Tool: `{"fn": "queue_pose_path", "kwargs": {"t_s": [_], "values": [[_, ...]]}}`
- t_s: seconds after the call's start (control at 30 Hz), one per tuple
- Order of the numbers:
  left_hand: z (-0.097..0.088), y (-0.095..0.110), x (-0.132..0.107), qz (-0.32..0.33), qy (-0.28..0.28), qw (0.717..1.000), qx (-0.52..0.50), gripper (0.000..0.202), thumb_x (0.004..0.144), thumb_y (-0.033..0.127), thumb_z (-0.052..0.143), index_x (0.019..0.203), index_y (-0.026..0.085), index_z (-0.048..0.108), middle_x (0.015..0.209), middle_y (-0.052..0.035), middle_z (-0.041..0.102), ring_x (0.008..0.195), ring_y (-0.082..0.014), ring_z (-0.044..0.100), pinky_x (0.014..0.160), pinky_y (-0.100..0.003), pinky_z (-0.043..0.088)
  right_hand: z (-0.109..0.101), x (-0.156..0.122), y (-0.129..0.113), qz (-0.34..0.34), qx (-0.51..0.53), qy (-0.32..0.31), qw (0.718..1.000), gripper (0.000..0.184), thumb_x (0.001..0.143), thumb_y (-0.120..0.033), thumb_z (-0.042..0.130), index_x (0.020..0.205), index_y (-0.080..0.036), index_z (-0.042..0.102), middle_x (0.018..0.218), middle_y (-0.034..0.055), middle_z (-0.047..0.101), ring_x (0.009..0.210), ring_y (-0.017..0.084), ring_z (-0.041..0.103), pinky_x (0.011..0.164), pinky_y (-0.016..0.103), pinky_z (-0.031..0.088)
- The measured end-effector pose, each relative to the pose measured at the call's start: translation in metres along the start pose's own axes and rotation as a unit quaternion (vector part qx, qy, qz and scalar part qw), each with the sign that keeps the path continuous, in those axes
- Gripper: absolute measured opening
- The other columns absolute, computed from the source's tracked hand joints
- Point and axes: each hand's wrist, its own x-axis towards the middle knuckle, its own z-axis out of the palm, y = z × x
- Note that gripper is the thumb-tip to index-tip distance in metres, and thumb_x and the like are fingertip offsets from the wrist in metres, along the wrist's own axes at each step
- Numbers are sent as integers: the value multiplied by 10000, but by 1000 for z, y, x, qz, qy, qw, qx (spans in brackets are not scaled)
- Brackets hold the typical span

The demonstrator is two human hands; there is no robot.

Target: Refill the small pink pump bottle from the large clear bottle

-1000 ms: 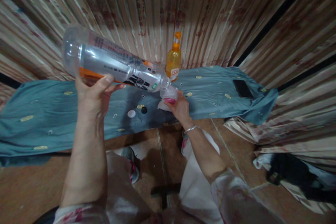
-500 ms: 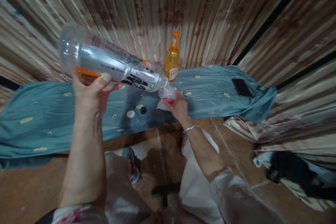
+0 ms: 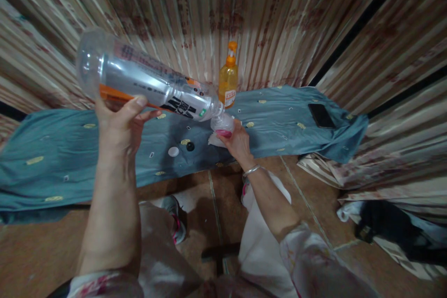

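My left hand [image 3: 120, 123] grips a large clear plastic bottle [image 3: 146, 84] with an orange and black label. The bottle is tipped, base up at the left and open mouth down at the right. Its mouth meets a small clear container [image 3: 223, 124] that my right hand [image 3: 237, 142] holds upright on the blue-grey cloth [image 3: 52, 163]. A white cap [image 3: 173, 151] and a black cap [image 3: 190, 146] lie on the cloth between my hands. An orange pump bottle [image 3: 228, 77] stands behind, against the curtain.
A black phone [image 3: 321, 115] lies on the cloth's right end. Striped curtains hang all round behind the ledge. A dark bag [image 3: 387, 230] lies on the tiled floor at the lower right. My legs and shoes are below.
The big bottle's base has risen a little, so it tips slightly more steeply. My right hand and the small container have stayed in place.
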Motion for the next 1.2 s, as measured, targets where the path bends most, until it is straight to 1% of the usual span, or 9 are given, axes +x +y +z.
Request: {"fn": "queue_pose_path", "kwargs": {"t_s": [0.17, 0.4, 0.57, 0.67, 0.77, 0.93, 1.07, 1.13, 1.2], "values": [[0, 0, 1, 7, -7, 1000, -5, 396, 469, 186, 814, 783, 258, 582, 802, 29, 661, 612, -148, 633, 451, -262, 574, -1, 0, -1, 1, -9, -7, 1000, 737, 718, -456, 741, 1227, -38, 411, 1084, 214, 638, 1063, 302, 614, 849, 377, 496], [1, -1, 3, 8, 0, 1000, -1, 427, 460, 179, 804, 822, 279, 601, 769, 47, 645, 583, -143, 624, 440, -266, 571, 2, -1, 2, -3, 4, 8, 1000, 729, 723, -484, 719, 1228, -64, 403, 1078, 211, 644, 1032, 314, 624, 812, 399, 504], [3, 0, 3, 4, 5, 1000, -1, 426, 454, 175, 800, 807, 264, 579, 783, 41, 648, 595, -150, 628, 401, -246, 544, 4, -1, 3, 0, 9, 12, 1000, 714, 734, -487, 703, 1230, -69, 405, 1085, 212, 643, 1029, 307, 631, 820, 396, 505], [4, 0, 4, 9, 1, 1000, 0, 430, 461, 188, 802, 807, 259, 558, 770, 51, 640, 581, -142, 626, 426, -262, 567, 3, -1, 2, 1, 13, 14, 1000, 702, 739, -478, 701, 1232, -79, 402, 1073, 201, 651, 1000, 301, 642, 812, 398, 507], [4, 0, 4, 14, 2, 1000, 0, 439, 453, 189, 801, 801, 250, 540, 755, 55, 634, 565, -138, 623, 441, -272, 579, 1, -2, 1, 3, 15, 12, 1000, 701, 739, -465, 707, 1236, -78, 400, 1073, 199, 653, 1019, 301, 637, 815, 395, 508], [5, -1, 7, 15, 8, 1000, 1, 448, 447, 183, 814, 818, 215, 565, 670, 49, 615, 516, -120, 589, 407, -248, 551, -1, -2, -2, 7, 14, 3, 1000, 700, 724, -436, 732, 1220, -62, 410, 1078, 205, 648, 1041, 305, 626, 832, 388, 501], [5, -2, 8, 10, 11, 1000, -8, 466, 416, 202, 845, 781, 218, 556, 680, 42, 629, 528, -123, 591, 410, -251, 546, 1, -2, -1, 7, 13, 9, 1000, 696, 706, -428, 750, 1204, -75, 417, 1057, 191, 654, 998, 302, 641, 820, 382, 502], [5, -3, 9, 12, 7, 1000, -7, 504, 421, 213, 849, 833, 227, 560, 681, 39, 628, 528, -125, 589, 416, -259, 546, 2, -2, 0, 7, 13, 13, 1000, 696, 703, -438, 749, 1199, -79, 418, 1049, 187, 658, 989, 301, 646, 816, 381, 502], [6, -3, 9, 21, 7, 1000, -5, 568, 432, 216, 846, 922, 236, 560, 695, 37, 628, 535, -129, 592, 429, -275, 551, 4, -2, 1, 6, 16, 17, 1000, 687, 714, -455, 733, 1200, -85, 418, 1045, 183, 660, 988, 301, 649, 813, 381, 503]]}}
